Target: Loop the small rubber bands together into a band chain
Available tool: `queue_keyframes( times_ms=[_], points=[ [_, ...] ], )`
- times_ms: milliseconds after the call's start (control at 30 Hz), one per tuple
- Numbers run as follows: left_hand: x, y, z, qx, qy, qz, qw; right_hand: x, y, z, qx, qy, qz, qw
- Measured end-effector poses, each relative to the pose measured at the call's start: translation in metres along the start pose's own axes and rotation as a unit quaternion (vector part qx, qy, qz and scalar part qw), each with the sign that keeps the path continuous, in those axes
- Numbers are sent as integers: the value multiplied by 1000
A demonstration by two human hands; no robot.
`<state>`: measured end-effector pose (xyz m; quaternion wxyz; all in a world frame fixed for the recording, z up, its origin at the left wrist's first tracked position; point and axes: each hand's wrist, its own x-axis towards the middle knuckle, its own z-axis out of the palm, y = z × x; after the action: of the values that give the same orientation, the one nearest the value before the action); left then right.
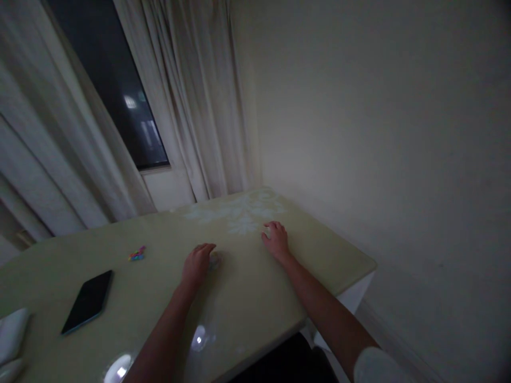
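On the pale green tabletop [243,298], my left hand [196,264] has its fingers bent and close together. They curve against a small clear round container [216,260], whose contents are too faint to make out. Farther right, my right hand [276,239] rests low over the table with fingers curled and thumb towards them. Something pale may be between that thumb and the fingers, but it is too small and dim to name. A little pile of brightly coloured small pieces [137,254] lies to the left of my left hand, apart from it.
A dark-screened tablet or phone [88,301] lies at the left, with a white object [13,332] near the frame's edge. The table's right corner [374,263] stands close to the wall [379,133]. Behind are curtains [199,96] and a dark window [123,90].
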<state>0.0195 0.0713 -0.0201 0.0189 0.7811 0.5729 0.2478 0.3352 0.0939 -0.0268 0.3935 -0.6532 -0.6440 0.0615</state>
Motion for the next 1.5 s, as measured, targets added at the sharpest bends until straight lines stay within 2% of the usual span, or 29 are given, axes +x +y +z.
queue_keyframes(
  times_ms=[133,233,400,633,733,933,1067,1300,1500],
  points=[
    [-9,-8,7,-55,41,-3,998,-5,6,3,-60,-30,18,998],
    [-15,-13,11,-94,39,0,995,-7,5,4,-89,-55,8,994],
    [-20,-10,13,-174,-4,20,985,-4,4,-1,-126,-52,26,990],
    [-26,19,18,-296,-81,70,949,-3,2,-6,-127,-70,14,989],
    [-28,24,19,-326,-101,77,937,-4,1,-8,-116,-78,2,990],
    [-28,25,21,-351,-105,65,928,-7,2,-10,-71,-101,-42,992],
    [-30,26,21,-354,-85,57,930,-14,-9,-8,-15,-115,-84,990],
    [-32,32,18,-339,-66,73,936,-43,-48,5,95,-192,-233,949],
    [-33,38,17,-280,-57,110,952,-49,-48,8,109,-191,-271,937]
  ],
)
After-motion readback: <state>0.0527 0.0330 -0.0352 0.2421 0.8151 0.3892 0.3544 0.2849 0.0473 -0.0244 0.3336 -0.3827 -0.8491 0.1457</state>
